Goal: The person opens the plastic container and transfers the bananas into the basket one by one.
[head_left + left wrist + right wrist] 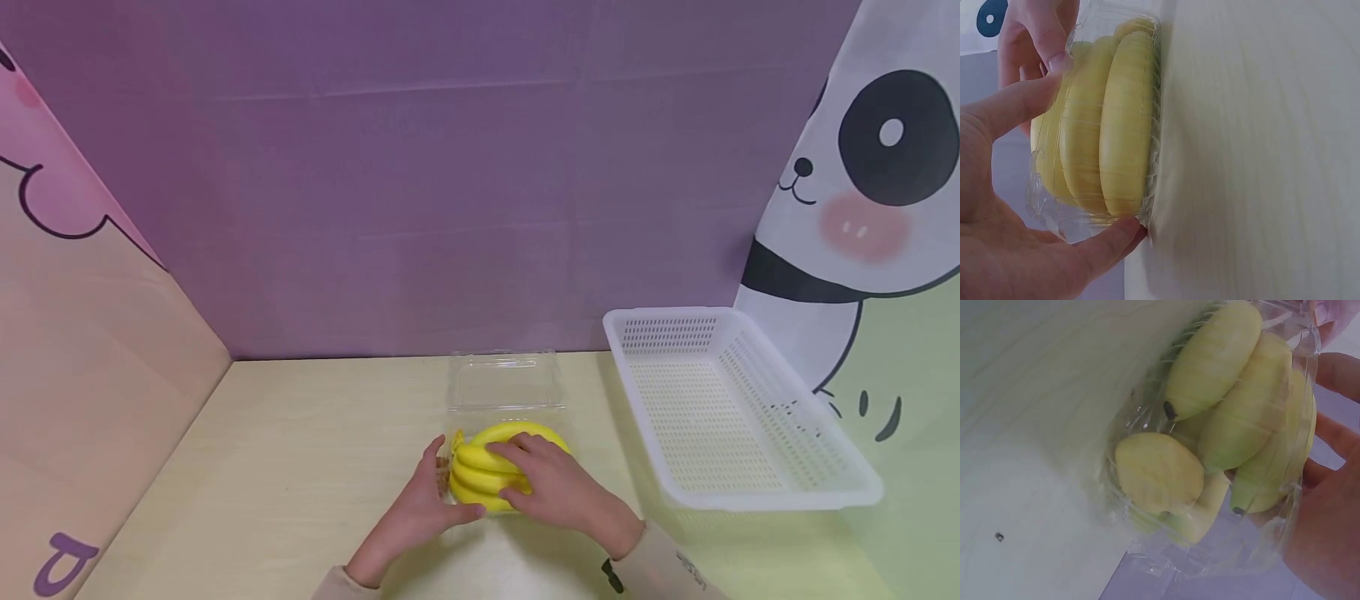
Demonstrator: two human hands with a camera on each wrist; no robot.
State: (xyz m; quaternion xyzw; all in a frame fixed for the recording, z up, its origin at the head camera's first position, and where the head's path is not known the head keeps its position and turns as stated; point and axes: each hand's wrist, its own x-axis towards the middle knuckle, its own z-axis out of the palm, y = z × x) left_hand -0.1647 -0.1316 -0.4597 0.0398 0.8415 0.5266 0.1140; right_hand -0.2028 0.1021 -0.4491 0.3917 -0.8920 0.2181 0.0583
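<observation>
A bunch of yellow bananas (pixel 476 479) lies in a clear plastic clamshell container (pixel 1041 203) on the table. Its clear lid (pixel 504 382) is folded back, away from the person. My left hand (pixel 422 506) grips the container's left end, thumb at the front rim and fingers around the left side. From the right, my right hand (pixel 566 485) reaches over the bunch, holding the bananas from above with thumb and fingers spread across them. In the right wrist view, dark-tipped banana ends (pixel 1216 369) show through the plastic wall.
A white perforated plastic basket (pixel 772 502) stands to the right on the pale wooden table (pixel 300 450). A purple backdrop (pixel 450 208) rises behind the table. Printed panels flank it, the right one with a panda (pixel 802 275).
</observation>
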